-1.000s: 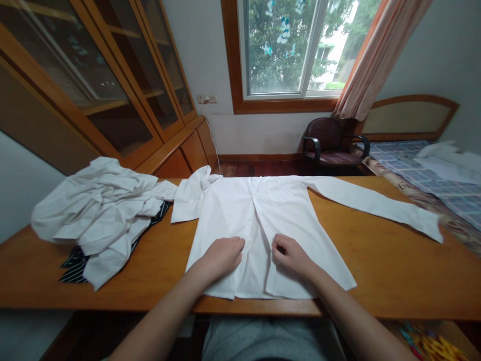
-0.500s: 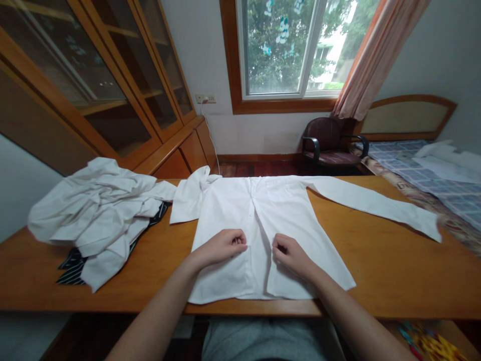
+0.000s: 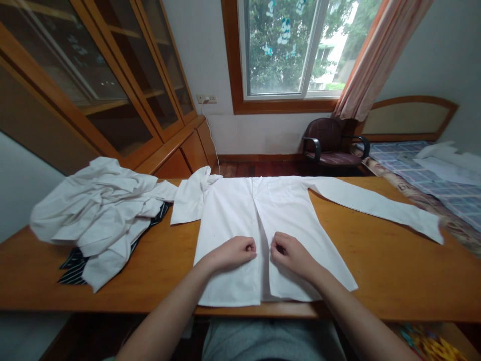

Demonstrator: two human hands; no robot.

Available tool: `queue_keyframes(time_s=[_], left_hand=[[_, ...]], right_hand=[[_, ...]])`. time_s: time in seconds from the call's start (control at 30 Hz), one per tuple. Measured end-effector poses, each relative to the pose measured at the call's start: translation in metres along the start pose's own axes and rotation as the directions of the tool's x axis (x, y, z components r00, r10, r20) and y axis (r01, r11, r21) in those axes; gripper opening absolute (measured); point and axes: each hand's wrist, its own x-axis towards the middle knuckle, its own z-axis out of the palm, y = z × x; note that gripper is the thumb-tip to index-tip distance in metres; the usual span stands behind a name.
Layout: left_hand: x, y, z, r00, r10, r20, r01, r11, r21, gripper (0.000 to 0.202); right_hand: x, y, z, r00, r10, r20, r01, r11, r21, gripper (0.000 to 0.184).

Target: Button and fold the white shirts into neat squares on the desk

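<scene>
Pinching fingers: on the left hand (image 3: 233,253) the fingers (image 3: 249,246) are curled shut, nipping one front edge of a white long-sleeved shirt (image 3: 291,210); on the right hand (image 3: 290,254) the fingers (image 3: 277,245) are curled the same way, nipping the opposite front edge.
Hands: knuckles up, resting on the cloth, close together but not touching, with the shirt's open front between them.
Shirt: spread flat and front-up in the middle of a long orange-brown wooden bench (image 3: 394,265), with its hem at the near edge and its collar end at the far edge.
Sleeves: one sleeve (image 3: 376,204) stretches out flat to the person's right; the other (image 3: 191,196) lies bunched at the far left shoulder.
Left end of bench: a rumpled heap of white garments (image 3: 95,205) lies on a dark striped cloth (image 3: 73,260), just beside the bunched sleeve.
Beyond the bench: a dark red armchair (image 3: 326,143) stands under a wood-framed window (image 3: 285,50); a glass-fronted wooden cabinet (image 3: 93,80) stands to the left, and a bed with a checked cover (image 3: 432,173) to the right.
</scene>
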Motion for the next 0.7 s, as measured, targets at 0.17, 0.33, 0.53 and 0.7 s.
queue_keyframes(time_s=[0.17, 0.33, 0.53, 0.7], left_hand=[[0.002, -0.005, -0.003, 0.996, -0.055, 0.068, 0.067, 0.978, -0.198, 0.017], [-0.001, -0.013, -0.011, 0.966, -0.100, 0.238, 0.160, 0.955, -0.249, 0.028], [-0.006, -0.015, -0.042, 0.983, -0.101, 0.156, 0.138, 0.957, -0.254, 0.030], [0.010, -0.018, -0.059, 0.997, -0.037, -0.063, 0.035, 0.999, -0.030, 0.024]], right_hand=[[0.010, -0.016, 0.006, 0.999, -0.001, 0.046, 0.008, 0.990, -0.138, 0.013], [0.014, -0.006, 0.018, 0.958, -0.038, 0.283, 0.101, 0.972, -0.212, 0.013], [0.018, 0.007, 0.001, 0.956, -0.047, 0.291, 0.072, 0.994, -0.079, 0.010], [0.029, 0.020, -0.012, 0.993, -0.039, 0.112, 0.054, 0.990, -0.134, 0.013]])
